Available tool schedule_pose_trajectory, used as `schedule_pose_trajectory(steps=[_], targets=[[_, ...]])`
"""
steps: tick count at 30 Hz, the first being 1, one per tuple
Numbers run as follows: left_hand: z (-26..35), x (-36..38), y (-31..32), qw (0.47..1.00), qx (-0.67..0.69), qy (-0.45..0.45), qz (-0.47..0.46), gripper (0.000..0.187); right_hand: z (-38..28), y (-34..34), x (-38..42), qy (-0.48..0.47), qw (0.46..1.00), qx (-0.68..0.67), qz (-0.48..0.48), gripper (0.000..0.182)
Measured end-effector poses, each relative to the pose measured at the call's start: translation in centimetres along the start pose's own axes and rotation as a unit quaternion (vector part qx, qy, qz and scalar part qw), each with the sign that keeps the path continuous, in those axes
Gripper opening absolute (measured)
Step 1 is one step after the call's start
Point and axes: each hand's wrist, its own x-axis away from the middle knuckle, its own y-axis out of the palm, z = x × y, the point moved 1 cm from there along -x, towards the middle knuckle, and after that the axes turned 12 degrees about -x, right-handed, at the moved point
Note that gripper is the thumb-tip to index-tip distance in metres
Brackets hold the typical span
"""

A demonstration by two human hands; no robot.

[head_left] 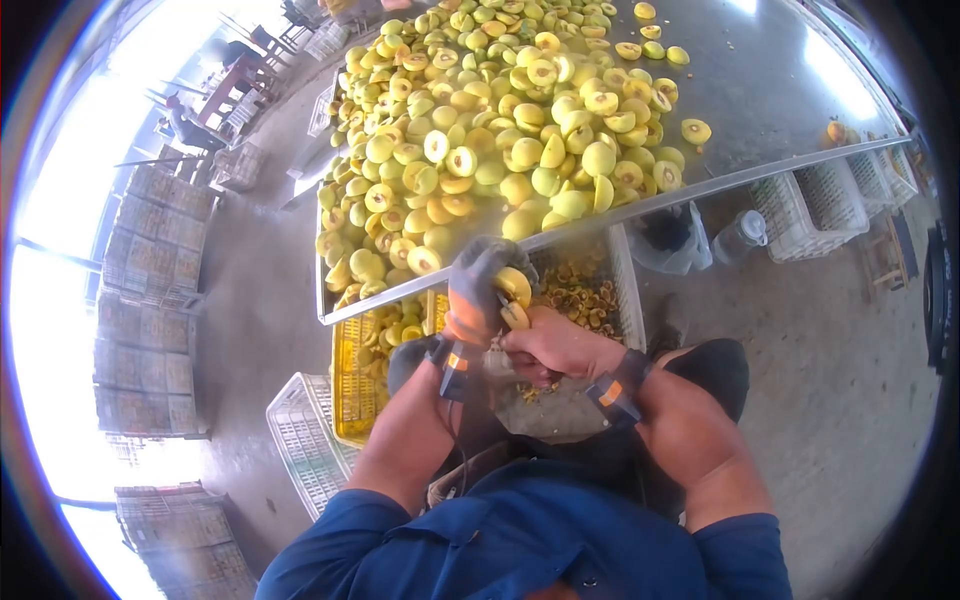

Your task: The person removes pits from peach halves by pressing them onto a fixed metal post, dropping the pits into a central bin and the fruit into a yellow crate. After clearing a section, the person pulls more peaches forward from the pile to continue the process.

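My left hand (473,290), in a grey and orange glove, is closed around a yellow peach half (514,284) just past the table's near edge. My bare right hand (562,345) grips a small tool with a yellow handle (515,317), held against the fruit; its working end is hidden. Beyond my hands a large heap of halved yellow-green peaches (480,130) covers much of the metal table (760,110). Several halves show brown centres. Below my hands, a pale crate (632,290) holds brown pits and scraps (580,295).
A yellow crate (350,390) with peach pieces stands left of my knees, beside a white crate (300,440). White baskets (815,215), a clear plastic jug (740,238) and a plastic bag (690,250) are at right. Stacked crates (150,300) line the left; a person (190,125) sits farther off.
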Motion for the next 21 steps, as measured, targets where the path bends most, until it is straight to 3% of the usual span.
schedule_pose_trajectory(steps=[1,2,4,6,8,9,11,15,16,18,21], targets=[[-0.5,0.0,-0.3,0.993,-0.070,0.094,0.012,0.020,0.1,0.1,0.1,0.016,1.000,-0.009,-0.008,0.027],[-0.9,0.1,-0.5,0.972,-0.139,0.186,0.030,0.021,-0.1,0.5,0.4,-0.030,0.997,0.076,0.014,0.027],[-1.5,0.7,0.0,0.998,0.060,0.029,0.003,0.012,-0.5,1.6,1.0,-0.121,0.961,0.244,0.051,0.027],[-1.5,1.4,-0.2,0.998,0.060,0.011,-0.013,0.009,-0.8,1.7,1.4,-0.031,0.983,0.175,0.035,0.028],[0.8,1.4,-1.6,0.981,-0.144,0.128,-0.008,0.011,-0.7,1.6,1.8,0.029,0.992,0.122,0.015,0.027],[0.8,1.4,-2.4,0.972,-0.168,0.163,-0.019,0.013,-0.5,1.4,1.9,0.042,0.993,0.106,0.002,0.026],[-0.4,2.2,-1.8,0.997,0.060,0.009,-0.043,0.016,-0.9,2.0,2.0,0.051,0.997,0.063,-0.016,0.021],[-2.4,2.7,-0.6,0.977,0.204,-0.066,-0.012,0.021,0.4,3.5,2.3,0.061,0.997,-0.028,-0.031,0.009],[-2.1,2.7,-0.8,0.964,0.250,-0.092,-0.012,0.022,0.6,3.6,2.4,0.066,0.996,-0.041,-0.032,0.008],[0.5,2.7,-1.8,0.869,0.442,-0.212,-0.063,0.023,0.7,4.8,2.7,0.066,0.994,-0.082,-0.027,0.016],[0.7,1.8,-2.3,0.886,0.422,-0.169,-0.084,0.023,0.2,4.9,2.5,0.050,0.996,-0.066,-0.026,0.021]])
